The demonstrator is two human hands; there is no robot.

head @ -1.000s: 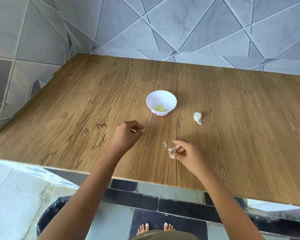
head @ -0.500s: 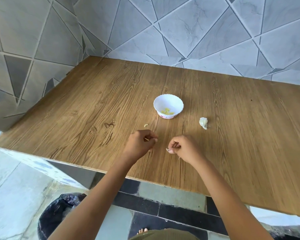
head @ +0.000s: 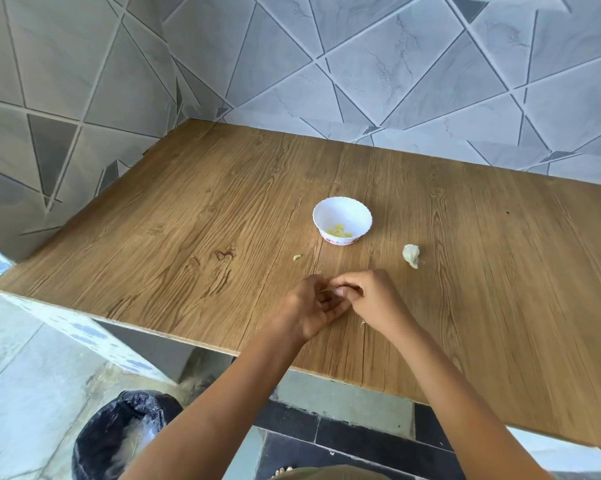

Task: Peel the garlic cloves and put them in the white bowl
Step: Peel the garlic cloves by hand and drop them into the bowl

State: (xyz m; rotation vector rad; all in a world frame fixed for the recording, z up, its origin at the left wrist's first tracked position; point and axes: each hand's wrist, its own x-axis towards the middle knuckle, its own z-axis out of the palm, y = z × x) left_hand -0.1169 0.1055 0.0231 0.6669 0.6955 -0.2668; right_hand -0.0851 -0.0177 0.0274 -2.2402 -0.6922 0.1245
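I see both hands meeting over the tabletop (head: pixel 188 220), close to its near edge. The left hand (head: pixel 309 306) and the right hand (head: pixel 375 303) have their fingers curled in, fingertips touching, and together they pinch a garlic clove (head: pixel 337 292). Only a pale sliver of it shows; I cannot tell how much skin is on it. The white bowl (head: pixel 361 227) stands upright toward the far edge from the hands, around the middle of the tabletop, with yellowish peeled cloves (head: pixel 340 231) lying in its bottom. An unpeeled garlic chunk (head: pixel 411 255) lies to the right of the bowl, apart from it. A small pale piece (head: pixel 297 257) lies left of the bowl. Below the near edge, on the floor, stands a bin (head: pixel 119 438) lined with a black bag.
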